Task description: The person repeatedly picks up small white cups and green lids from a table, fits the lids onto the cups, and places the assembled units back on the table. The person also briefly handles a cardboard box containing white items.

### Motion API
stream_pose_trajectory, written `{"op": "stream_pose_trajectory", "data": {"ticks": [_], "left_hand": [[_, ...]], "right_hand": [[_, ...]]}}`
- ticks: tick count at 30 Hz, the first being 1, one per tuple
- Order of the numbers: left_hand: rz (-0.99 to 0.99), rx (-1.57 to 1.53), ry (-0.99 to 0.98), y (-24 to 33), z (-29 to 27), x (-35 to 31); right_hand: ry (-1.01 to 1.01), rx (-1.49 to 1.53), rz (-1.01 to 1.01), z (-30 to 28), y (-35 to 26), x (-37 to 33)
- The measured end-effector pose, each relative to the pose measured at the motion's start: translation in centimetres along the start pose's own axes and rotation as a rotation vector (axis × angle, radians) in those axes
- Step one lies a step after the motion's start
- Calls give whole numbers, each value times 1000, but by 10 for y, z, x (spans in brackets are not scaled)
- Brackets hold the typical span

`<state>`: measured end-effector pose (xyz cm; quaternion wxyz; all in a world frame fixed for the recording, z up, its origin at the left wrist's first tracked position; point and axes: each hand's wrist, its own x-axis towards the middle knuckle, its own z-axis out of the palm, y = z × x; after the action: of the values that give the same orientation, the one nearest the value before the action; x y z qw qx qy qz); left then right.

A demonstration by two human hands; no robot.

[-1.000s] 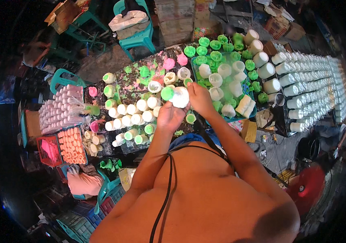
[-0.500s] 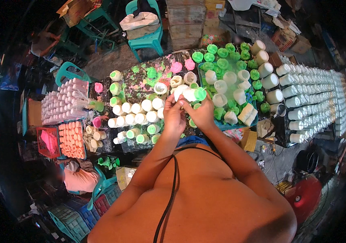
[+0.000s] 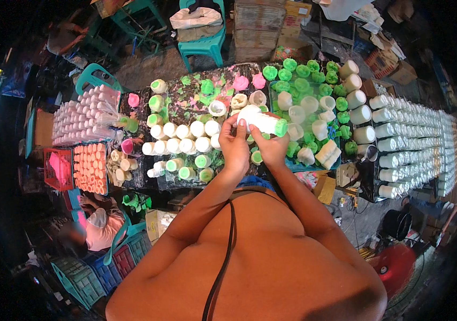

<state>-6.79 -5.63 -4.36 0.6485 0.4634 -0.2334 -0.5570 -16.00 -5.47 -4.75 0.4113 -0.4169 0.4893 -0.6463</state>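
Note:
A white cylindrical piece with a bright green end [image 3: 260, 122] is held between my two hands above the table. My left hand [image 3: 236, 145] is closed around its white left end, thumb on the near side. The fingers of my right hand [image 3: 270, 150] close on the piece from below, near the middle, and the green end points right. Just beyond the piece stand open-topped cream cups [image 3: 239, 100]. Rows of white cylinders [image 3: 183, 145], some with green ends, lie left of my hands. What the piece is exactly I cannot make out.
To the right, a blue-green tray [image 3: 302, 167] holds translucent cups and green crumpled pieces. Dense rows of white cylinders [image 3: 400, 131] stand farther right. At left are pinkish cylinders [image 3: 86, 120], a tray of orange cups [image 3: 90, 168] and a seated person [image 3: 105, 230]. A teal chair [image 3: 204, 48] stands beyond the table.
The held piece has tilted, its green end moving right and down. My left fingers have gone from pinching its pointed white tip to wrapping the white end. The whole view has shifted slightly.

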Motion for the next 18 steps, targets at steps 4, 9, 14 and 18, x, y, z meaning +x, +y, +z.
{"op": "stream_pose_trajectory", "data": {"ticks": [4,9,14,18], "left_hand": [[7,-13,-1,2,3,-2],[-13,-38,-19,-3,2,-4],[-136,16,-25,11,0,-2],[-194,-25,-8,11,-10,3]], "right_hand": [[-9,25,-8,0,10,1],[-85,-93,-80,-7,19,5],[-100,-253,-236,-4,-5,15],[-134,-369,-247,-4,-20,17]]}}
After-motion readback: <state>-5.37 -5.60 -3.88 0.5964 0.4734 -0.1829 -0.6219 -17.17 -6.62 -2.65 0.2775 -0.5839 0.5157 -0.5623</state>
